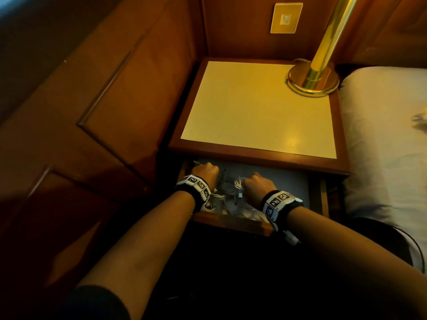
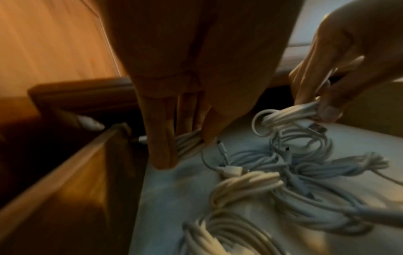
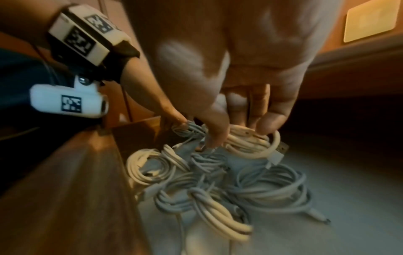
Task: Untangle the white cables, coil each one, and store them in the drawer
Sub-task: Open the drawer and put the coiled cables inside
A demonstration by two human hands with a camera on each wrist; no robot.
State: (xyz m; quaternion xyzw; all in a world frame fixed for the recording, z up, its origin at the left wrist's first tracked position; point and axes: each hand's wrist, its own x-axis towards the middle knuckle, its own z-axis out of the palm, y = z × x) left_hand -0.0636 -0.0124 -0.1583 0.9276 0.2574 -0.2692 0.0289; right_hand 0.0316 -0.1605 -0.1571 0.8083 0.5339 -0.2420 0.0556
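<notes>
Both hands reach into the open drawer (image 1: pixel 231 221) of the nightstand. My left hand (image 1: pixel 206 173) is at the drawer's far left corner, and its fingers (image 2: pixel 163 151) curl round a coiled white cable (image 2: pixel 187 143) there. My right hand (image 1: pixel 256 184) pinches another coiled white cable (image 3: pixel 250 143) between thumb and fingers above the drawer floor; the same coil (image 2: pixel 292 112) shows in the left wrist view. Several more coiled white cables (image 3: pixel 207 195) lie heaped on the grey drawer floor (image 3: pixel 327 198) below the hands.
The nightstand top (image 1: pixel 256 107) carries a brass lamp base (image 1: pixel 313 80) at its back right corner. A bed with white bedding (image 1: pixel 388 139) stands to the right, wood panelling (image 1: pixel 92 100) to the left. The drawer's right half (image 1: pixel 293 183) holds no cables.
</notes>
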